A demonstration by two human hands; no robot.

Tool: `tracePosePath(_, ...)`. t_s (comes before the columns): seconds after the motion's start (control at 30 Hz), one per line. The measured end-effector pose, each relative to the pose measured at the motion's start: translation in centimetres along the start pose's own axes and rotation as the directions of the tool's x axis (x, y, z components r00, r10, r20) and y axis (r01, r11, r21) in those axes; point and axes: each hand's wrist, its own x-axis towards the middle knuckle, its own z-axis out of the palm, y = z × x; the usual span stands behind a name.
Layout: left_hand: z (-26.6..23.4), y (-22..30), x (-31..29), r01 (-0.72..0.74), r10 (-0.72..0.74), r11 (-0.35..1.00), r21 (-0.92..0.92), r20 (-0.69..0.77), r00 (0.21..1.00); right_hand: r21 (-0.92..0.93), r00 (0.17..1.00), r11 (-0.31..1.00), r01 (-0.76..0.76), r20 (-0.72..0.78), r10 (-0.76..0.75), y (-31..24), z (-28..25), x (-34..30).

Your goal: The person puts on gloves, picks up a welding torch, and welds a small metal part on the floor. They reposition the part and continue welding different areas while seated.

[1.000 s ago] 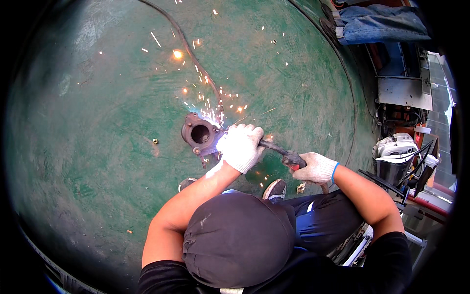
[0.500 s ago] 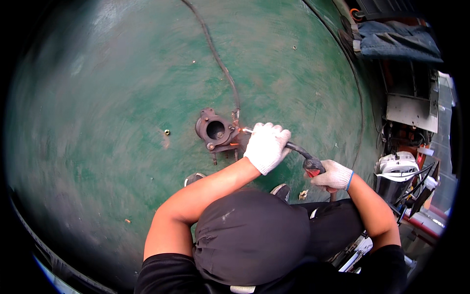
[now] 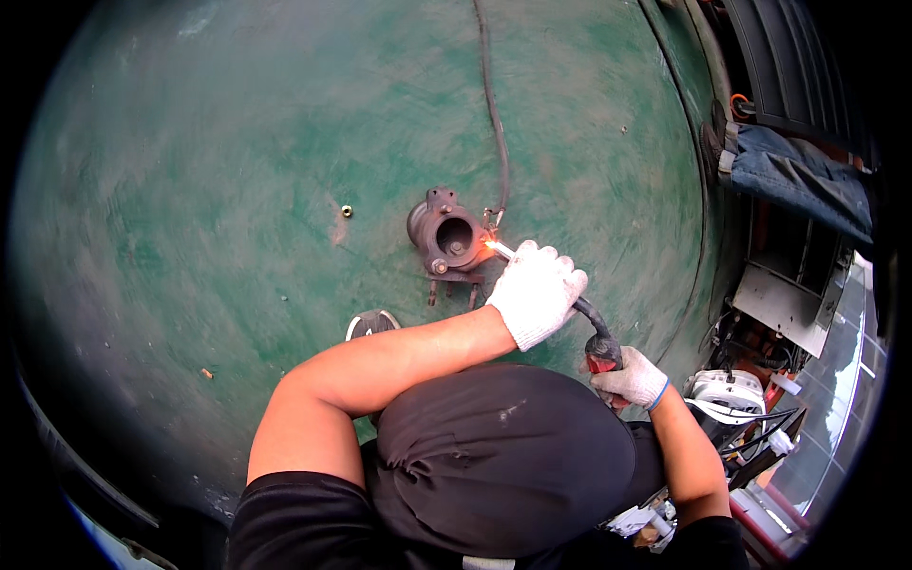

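A rusty cast-metal housing (image 3: 451, 234) with a round opening and bolt studs sits on the green floor. An orange glow (image 3: 488, 243) burns at its right side, where the tip of a welding torch (image 3: 597, 320) meets it. My left hand (image 3: 538, 294), in a white knit glove, is closed round the torch's neck just behind the tip. My right hand (image 3: 634, 379), also gloved, grips the black handle with its red trigger part. A clamp (image 3: 495, 218) on the end of a dark cable (image 3: 497, 123) is at the housing's upper right.
A brass-coloured nut (image 3: 347, 211) lies on the floor left of the housing. My shoe (image 3: 372, 324) is just below it. At the right stand a person's jeans-clad leg (image 3: 803, 180), a grey metal cabinet (image 3: 781, 306) and a white machine (image 3: 727, 390). Another cable (image 3: 684, 104) runs along the floor.
The whole view has shifted, so the housing appears farther right and higher. The glow at the torch tip is brighter. Both hands keep hold of the torch.
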Motion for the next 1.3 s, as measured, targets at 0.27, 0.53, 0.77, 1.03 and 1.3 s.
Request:
tracePosePath(0.27, -0.2, -0.4, 0.2, 0.031, -0.031, 0.999, -0.011, 0.009, 0.999, -0.068, 0.999, 0.998, 0.01, -0.038, -0.013, -0.1, -0.3, 0.4)
tracePosePath(0.53, -0.3, -0.7, 0.5, 0.048, -0.048, 0.999, -0.001, 0.006, 0.999, -0.081, 0.999, 0.997, 0.0, -0.037, -0.003, -1.3, -0.6, 0.5)
tracePosePath(0.77, -0.6, -0.7, 0.4, 0.046, -0.047, 0.999, -0.027, -0.024, 0.999, -0.097, 0.999, 0.995, 0.002, -0.041, -0.006, -1.6, -0.9, 0.4)
tracePosePath(1.03, -0.5, -0.8, 0.3, 0.039, -0.042, 0.998, -0.041, -0.064, 0.997, -0.129, 0.998, 0.991, -0.038, -0.054, 0.031, -3.1, -0.8, -0.4)
tracePosePath(1.3, -0.3, -0.9, 0.2, 0.023, -0.029, 0.998, -0.056, -0.12, 0.992, -0.155, 0.996, 0.986, -0.057, -0.072, 0.046, -3.5, -0.8, -1.0)
